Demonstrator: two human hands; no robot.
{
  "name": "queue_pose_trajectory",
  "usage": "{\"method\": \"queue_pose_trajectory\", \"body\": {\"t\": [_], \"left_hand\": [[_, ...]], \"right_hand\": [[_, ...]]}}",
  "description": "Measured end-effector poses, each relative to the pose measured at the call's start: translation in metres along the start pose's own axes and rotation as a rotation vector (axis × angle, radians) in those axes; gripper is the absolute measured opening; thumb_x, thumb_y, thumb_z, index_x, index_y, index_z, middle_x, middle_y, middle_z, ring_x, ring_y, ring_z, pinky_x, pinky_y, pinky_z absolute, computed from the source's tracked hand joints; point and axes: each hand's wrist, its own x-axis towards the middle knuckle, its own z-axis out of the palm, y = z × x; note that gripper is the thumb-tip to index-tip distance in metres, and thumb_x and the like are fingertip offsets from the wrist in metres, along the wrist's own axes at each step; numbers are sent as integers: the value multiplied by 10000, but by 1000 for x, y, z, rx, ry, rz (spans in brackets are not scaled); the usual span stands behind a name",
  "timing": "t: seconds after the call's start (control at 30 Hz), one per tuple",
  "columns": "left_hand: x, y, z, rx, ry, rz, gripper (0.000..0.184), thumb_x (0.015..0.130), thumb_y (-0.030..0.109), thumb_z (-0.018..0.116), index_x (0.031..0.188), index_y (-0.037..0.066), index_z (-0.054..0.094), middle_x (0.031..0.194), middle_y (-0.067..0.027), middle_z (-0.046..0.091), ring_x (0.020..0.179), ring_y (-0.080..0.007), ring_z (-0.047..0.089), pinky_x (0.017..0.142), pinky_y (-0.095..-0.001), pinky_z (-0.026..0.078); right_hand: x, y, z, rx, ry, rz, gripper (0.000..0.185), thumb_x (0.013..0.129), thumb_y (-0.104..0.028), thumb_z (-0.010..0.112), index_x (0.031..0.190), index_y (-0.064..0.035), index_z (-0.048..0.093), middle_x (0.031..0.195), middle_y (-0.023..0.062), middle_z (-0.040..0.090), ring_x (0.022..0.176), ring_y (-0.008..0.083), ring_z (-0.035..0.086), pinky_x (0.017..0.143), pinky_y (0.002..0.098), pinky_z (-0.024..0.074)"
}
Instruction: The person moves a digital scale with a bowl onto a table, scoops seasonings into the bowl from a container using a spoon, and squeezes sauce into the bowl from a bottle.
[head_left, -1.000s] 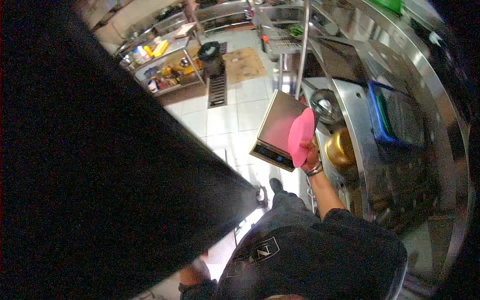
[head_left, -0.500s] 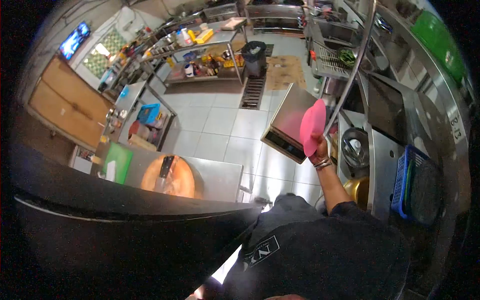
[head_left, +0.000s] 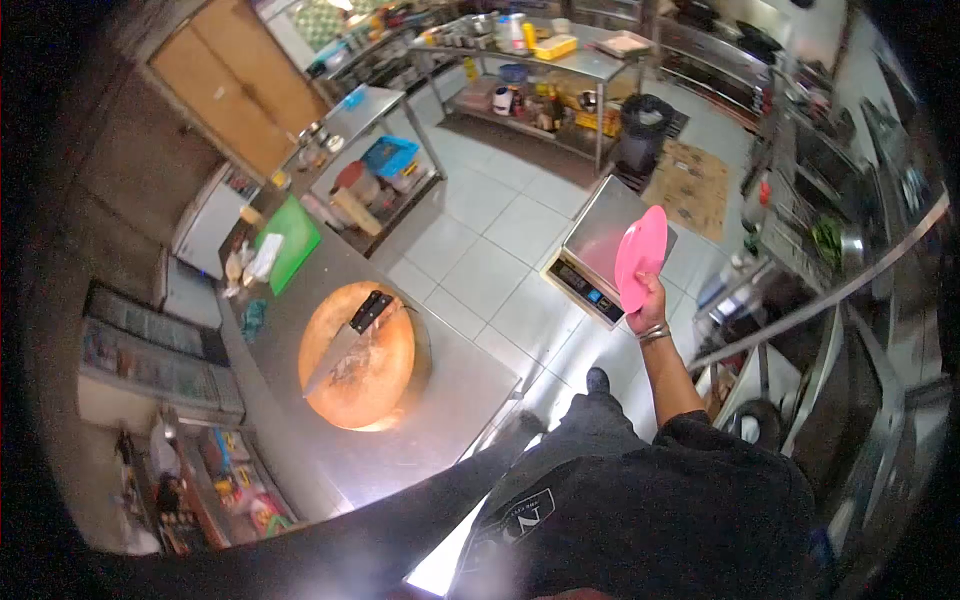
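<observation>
A kitchen scale (head_left: 590,250) with a metal plate and a dark display is carried in front of me by my right hand (head_left: 646,300). The same hand grips a pink plastic dish (head_left: 641,258), which stands tilted against the scale's right side. My left hand is out of sight. To the left, a knife (head_left: 350,340) with a black handle lies across a round wooden chopping block (head_left: 385,372). That block stands on a steel table (head_left: 455,400).
Behind the block lies a green cutting board (head_left: 291,245). Steel shelves (head_left: 570,60) with bottles and boxes stand farther back, near a black bin (head_left: 643,130). A cardboard sheet (head_left: 690,190) is on the floor. Racks and a sink line the right side.
The view has swung left, bringing the steel table, block and knife fully into sight. The dark shape that covered the left has dropped away. My right hand still holds the scale and pink dish.
</observation>
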Motion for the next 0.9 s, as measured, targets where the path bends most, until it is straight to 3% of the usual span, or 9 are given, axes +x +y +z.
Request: {"method": "queue_pose_trajectory", "body": {"t": [0.03,0.1,0.3,0.37,0.43,0.6,0.7,0.9], "left_hand": [[4,2,12,-5,19,-47,369,798,272,745,1049,23,641,983,-63,684,803,-169,627,715,-314,508],[15,6,36,-16,47,-127,368,804,273,738,1056,24,638,985,-64,683,803,-170,627,713,-314,508],[57,33,109,-61,100,-333,366,822,277,718,1074,27,628,993,-66,678,805,-172,626,705,-313,509],[71,36,130,-72,101,-383,365,829,278,712,1081,28,625,995,-67,677,805,-172,626,702,-313,509],[87,39,149,-80,99,-427,365,835,279,705,1087,29,622,998,-67,675,805,-173,626,700,-313,509],[127,41,187,-88,66,-521,363,850,282,689,1103,31,615,1004,-69,671,807,-174,626,693,-312,509],[153,34,204,-98,40,-571,362,859,283,679,1112,33,610,1008,-70,669,807,-175,626,690,-312,510],[208,17,228,-111,-34,-670,361,877,286,659,1131,36,601,1015,-72,664,808,-177,625,682,-311,510]], "right_hand": [[20,0,6,-8,-19,29,321,825,-161,614,1123,-45,585,1056,55,648,958,221,648,856,357,541],[57,-3,16,28,-33,90,140,833,-127,615,960,-67,611,950,42,663,915,187,643,857,336,528],[160,-18,46,-36,-65,295,103,827,-117,619,917,-69,613,959,54,663,915,203,647,862,351,540],[182,-17,49,-64,-97,314,127,810,-110,629,926,-61,611,977,61,663,918,208,647,862,359,547],[209,-9,33,-87,-136,374,356,823,-131,613,1149,2,562,1058,95,650,999,251,642,900,385,539],[227,-10,24,-72,-150,441,259,812,-114,641,1048,-13,608,1007,93,659,931,241,664,844,374,564],[235,-15,10,-25,-165,554,266,790,-88,628,1032,18,599,1009,108,664,917,235,661,863,361,554],[256,-32,-6,-111,-58,568,288,780,-121,636,1029,25,626,964,117,678,878,246,675,869,365,549]]}}
